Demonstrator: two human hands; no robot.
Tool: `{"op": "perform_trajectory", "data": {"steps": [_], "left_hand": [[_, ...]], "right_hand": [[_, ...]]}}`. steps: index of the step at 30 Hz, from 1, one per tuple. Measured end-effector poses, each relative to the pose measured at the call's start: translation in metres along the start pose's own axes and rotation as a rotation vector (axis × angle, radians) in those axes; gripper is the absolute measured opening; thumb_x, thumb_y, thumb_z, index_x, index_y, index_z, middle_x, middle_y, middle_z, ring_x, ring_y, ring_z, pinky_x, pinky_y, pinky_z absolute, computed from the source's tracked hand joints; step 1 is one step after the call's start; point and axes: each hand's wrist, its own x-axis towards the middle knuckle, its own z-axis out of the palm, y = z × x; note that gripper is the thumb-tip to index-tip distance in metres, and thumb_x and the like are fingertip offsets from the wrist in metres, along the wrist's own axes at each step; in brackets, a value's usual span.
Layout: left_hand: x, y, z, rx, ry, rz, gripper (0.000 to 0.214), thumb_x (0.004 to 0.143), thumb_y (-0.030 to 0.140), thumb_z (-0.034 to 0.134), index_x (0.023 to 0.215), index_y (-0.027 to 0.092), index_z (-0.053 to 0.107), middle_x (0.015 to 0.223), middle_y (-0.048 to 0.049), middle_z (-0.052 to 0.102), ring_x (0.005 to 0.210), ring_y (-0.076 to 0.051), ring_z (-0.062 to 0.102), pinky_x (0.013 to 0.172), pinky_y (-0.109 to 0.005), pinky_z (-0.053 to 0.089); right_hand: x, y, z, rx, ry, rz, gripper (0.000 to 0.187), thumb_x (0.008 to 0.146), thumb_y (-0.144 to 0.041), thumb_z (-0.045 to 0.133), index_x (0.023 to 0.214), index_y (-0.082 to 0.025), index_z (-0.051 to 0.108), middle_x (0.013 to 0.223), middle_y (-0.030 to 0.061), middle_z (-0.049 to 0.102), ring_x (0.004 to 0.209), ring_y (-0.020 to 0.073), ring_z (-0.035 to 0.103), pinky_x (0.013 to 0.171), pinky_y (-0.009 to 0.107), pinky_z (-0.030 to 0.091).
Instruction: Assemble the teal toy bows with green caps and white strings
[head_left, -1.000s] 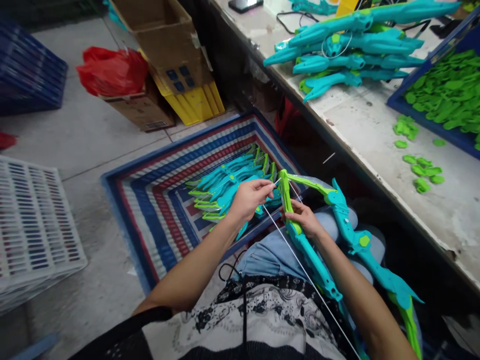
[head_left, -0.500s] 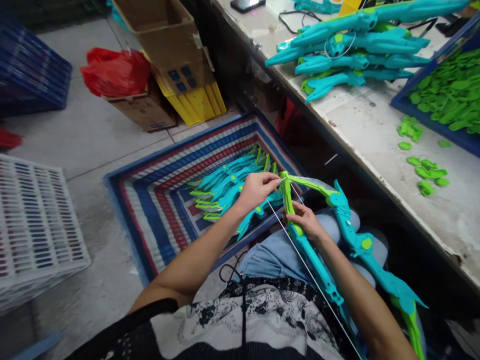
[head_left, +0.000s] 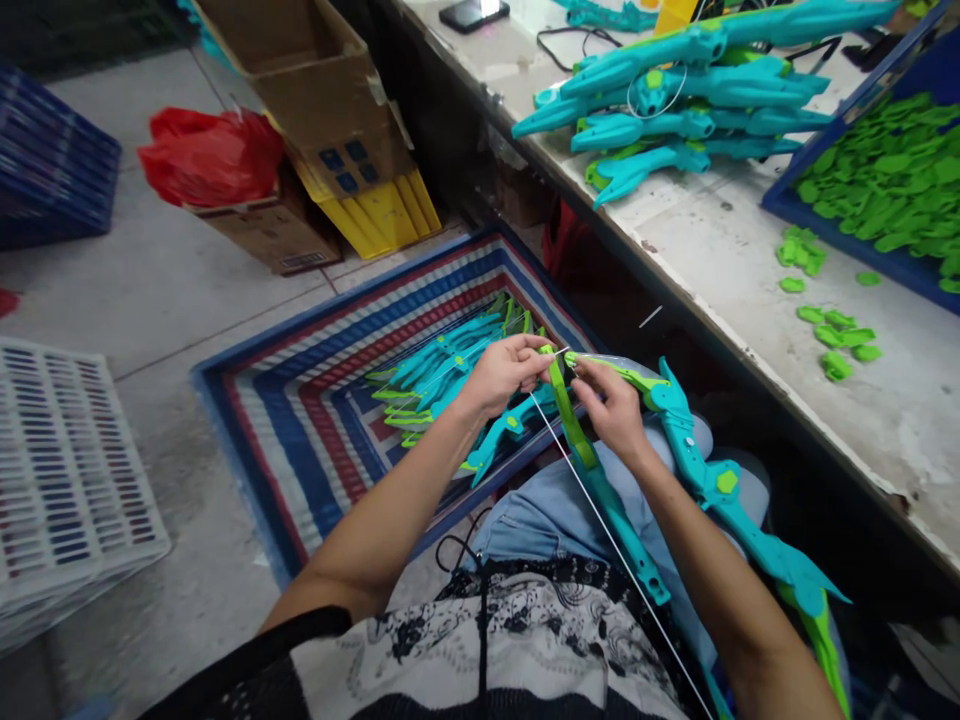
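A teal and green toy bow (head_left: 600, 490) lies across my lap, its green tip pointing away from me. My left hand (head_left: 499, 375) pinches the white string (head_left: 600, 520) at that tip. My right hand (head_left: 611, 405) is closed on the green limb just beside the tip. The string runs taut from the tip back toward my body. A second teal bow (head_left: 712, 480) rests on my right knee. Below my hands, a striped crate (head_left: 300, 400) on the floor holds several finished bows (head_left: 442, 370).
A workbench (head_left: 720, 260) at right carries a pile of teal bows (head_left: 675, 110), loose green parts (head_left: 832, 335) and a blue tray of green parts (head_left: 885, 170). On the floor stand cardboard boxes (head_left: 315, 90), a red bag (head_left: 210, 150), a white crate (head_left: 60, 480) and a blue crate (head_left: 45, 160).
My right hand slid up the green limb from lower down to the tip. My left hand moved closer in to the tip with the string.
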Motion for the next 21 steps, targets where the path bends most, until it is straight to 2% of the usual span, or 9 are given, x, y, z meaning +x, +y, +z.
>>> {"op": "perform_trajectory", "data": {"steps": [2,5,7,10,13,15,17,19,21], "left_hand": [[-0.001,0.001,-0.001,0.002,-0.011,-0.005,0.045,0.058,0.035,0.084,0.088,0.012,0.060,0.051,0.0009,0.060,0.037,-0.004,0.039,0.040,-0.018,0.026],[-0.003,0.004,-0.002,0.009,-0.019,-0.010,0.048,0.056,0.038,0.085,0.088,0.012,0.060,0.050,0.0013,0.060,0.036,-0.004,0.038,0.039,-0.018,0.026],[-0.003,0.005,-0.004,0.023,-0.024,-0.017,0.050,0.056,0.040,0.084,0.090,0.013,0.059,0.051,0.0018,0.060,0.036,-0.004,0.037,0.039,-0.019,0.027],[-0.002,0.003,-0.005,0.134,-0.013,-0.027,0.046,0.061,0.041,0.080,0.092,0.015,0.059,0.052,0.0032,0.058,0.038,-0.007,0.042,0.041,-0.020,0.033],[0.000,-0.005,0.000,0.369,0.102,0.126,0.032,0.064,0.036,0.077,0.084,0.017,0.060,0.062,0.0015,0.059,0.053,-0.011,0.054,0.050,-0.022,0.041],[0.000,-0.011,0.006,0.430,0.178,0.310,0.022,0.069,0.032,0.071,0.081,0.017,0.060,0.077,-0.0016,0.063,0.071,-0.014,0.059,0.061,-0.023,0.046],[-0.003,-0.016,0.011,0.406,0.178,0.441,0.013,0.076,0.029,0.063,0.083,0.018,0.062,0.085,-0.0032,0.064,0.081,-0.015,0.060,0.070,-0.026,0.047],[-0.005,-0.016,0.014,0.407,0.120,0.477,0.012,0.079,0.029,0.058,0.080,0.018,0.065,0.082,-0.0034,0.064,0.081,-0.016,0.060,0.075,-0.028,0.047],[-0.004,-0.012,0.017,0.425,0.055,0.423,0.015,0.076,0.032,0.063,0.073,0.018,0.069,0.082,-0.0044,0.065,0.081,-0.017,0.059,0.078,-0.030,0.047]], "right_hand": [[0.025,-0.009,-0.005,-0.041,0.031,-0.103,0.025,0.086,-0.029,0.059,0.109,-0.022,0.067,0.095,0.0051,0.065,0.084,0.0164,0.062,0.075,0.030,0.051],[0.052,-0.014,-0.008,-0.043,-0.024,-0.162,0.009,0.083,-0.026,0.062,0.085,-0.019,0.068,0.080,0.0016,0.062,0.070,0.0130,0.058,0.064,0.026,0.048],[0.057,-0.017,-0.008,-0.059,-0.062,-0.189,0.009,0.083,-0.024,0.062,0.076,-0.019,0.065,0.074,0.0005,0.060,0.066,0.0123,0.055,0.062,0.025,0.045],[0.053,-0.023,-0.003,-0.129,-0.093,-0.263,0.011,0.084,-0.022,0.059,0.073,-0.019,0.061,0.073,0.0008,0.059,0.070,0.0140,0.053,0.066,0.027,0.044],[0.058,-0.020,-0.005,-0.232,-0.077,-0.322,0.013,0.084,-0.020,0.057,0.071,-0.019,0.058,0.073,0.0015,0.058,0.074,0.0160,0.052,0.071,0.030,0.043],[0.075,-0.007,-0.018,-0.285,0.026,-0.285,0.013,0.082,-0.020,0.057,0.070,-0.019,0.058,0.073,0.0015,0.057,0.074,0.0164,0.052,0.073,0.031,0.043],[0.100,0.009,-0.042,-0.298,0.250,-0.165,0.013,0.081,-0.021,0.056,0.068,-0.019,0.056,0.071,0.0008,0.056,0.073,0.0161,0.052,0.072,0.031,0.044],[0.121,0.017,-0.066,-0.257,0.512,-0.047,0.014,0.082,-0.023,0.052,0.070,-0.019,0.055,0.069,-0.0005,0.053,0.070,0.0154,0.051,0.072,0.031,0.045],[0.126,0.007,-0.077,-0.183,0.644,-0.029,0.015,0.085,-0.027,0.050,0.074,-0.019,0.055,0.069,-0.0013,0.052,0.070,0.0145,0.052,0.070,0.030,0.046]]}}
